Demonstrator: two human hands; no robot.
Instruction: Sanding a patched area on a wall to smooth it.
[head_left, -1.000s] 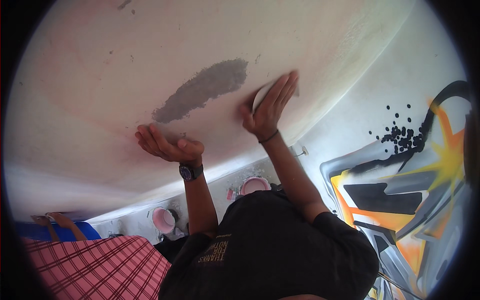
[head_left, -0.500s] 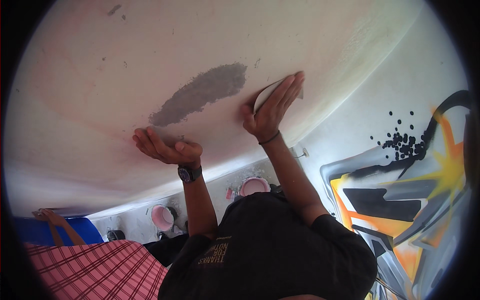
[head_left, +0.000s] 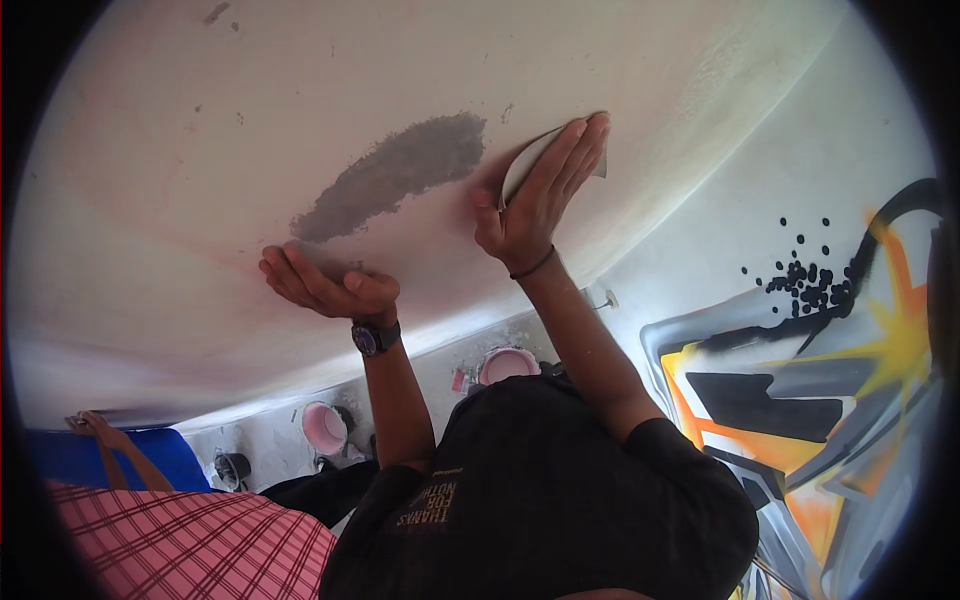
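1. The bare left hand (head_left: 330, 285) is facing palm-up, its grip loosely open, near the broad off-white wall (head_left: 230, 180); contact is unclear.
2. The bare right hand (head_left: 530, 215) is gripping a thin, pale, curved sheet (head_left: 524, 170), holding it against the wall under straightened fingers.
3. A rough, elongated grey patch (head_left: 395, 175) is stretching across the wall, just above the left hand.
4. Round pink buckets (head_left: 309, 434) are standing on the pale floor (head_left: 275, 440).

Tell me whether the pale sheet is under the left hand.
No, the pale sheet is under the right hand, apart from the left hand.
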